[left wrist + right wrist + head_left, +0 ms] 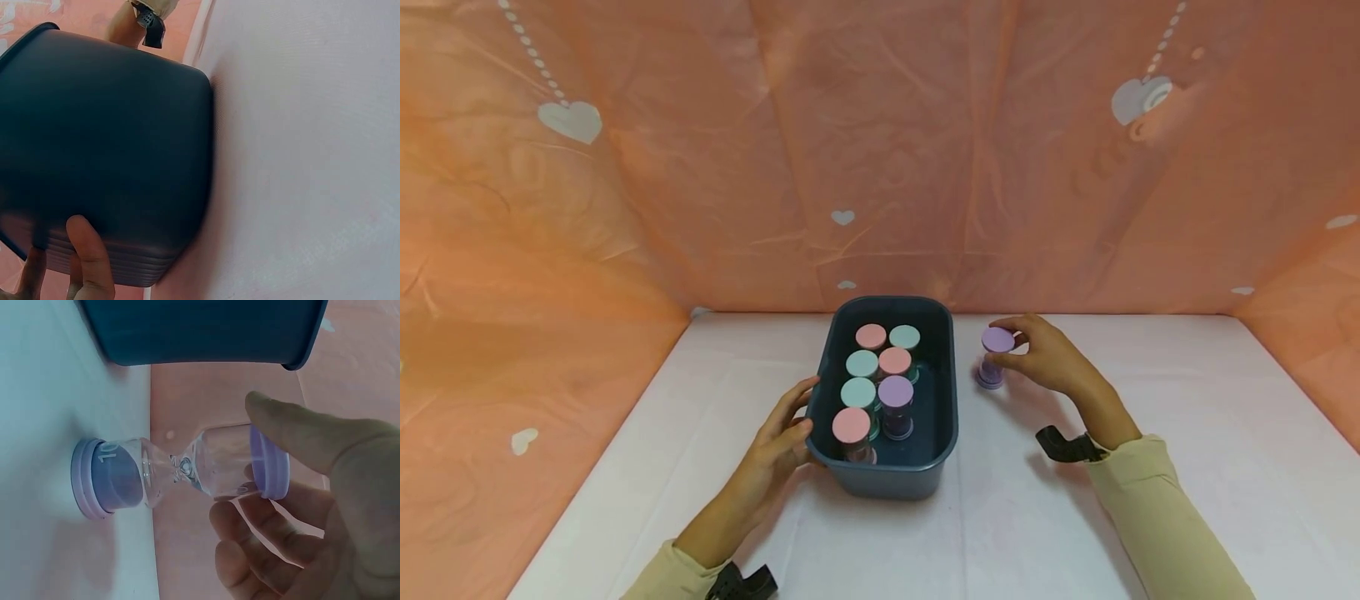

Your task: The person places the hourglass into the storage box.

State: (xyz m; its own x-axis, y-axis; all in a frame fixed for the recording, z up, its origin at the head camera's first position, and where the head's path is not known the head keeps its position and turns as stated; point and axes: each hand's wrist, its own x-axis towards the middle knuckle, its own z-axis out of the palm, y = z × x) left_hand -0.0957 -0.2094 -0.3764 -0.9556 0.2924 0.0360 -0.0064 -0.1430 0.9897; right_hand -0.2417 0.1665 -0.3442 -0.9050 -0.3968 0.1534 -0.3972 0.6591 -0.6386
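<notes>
A purple-capped hourglass (997,340) stands upright on the white table, right of the dark blue bin (887,482). My right hand (1045,354) pinches its top cap between thumb and fingers. Up close in the right wrist view, purple sand fills the lower bulb of the hourglass (119,475), and its base meets the tabletop. My left hand (778,437) rests against the bin's left side, its extended fingers (90,250) touching the outer wall. Inside the bin stand several hourglasses with pink, mint and purple caps, among them another purple one (896,392).
The white table (1075,533) runs back to an orange sheet (865,150) with pale hearts, which also rises at the left and right. Within the bin, the hourglasses stand toward the left, and bare floor (934,400) shows along the right.
</notes>
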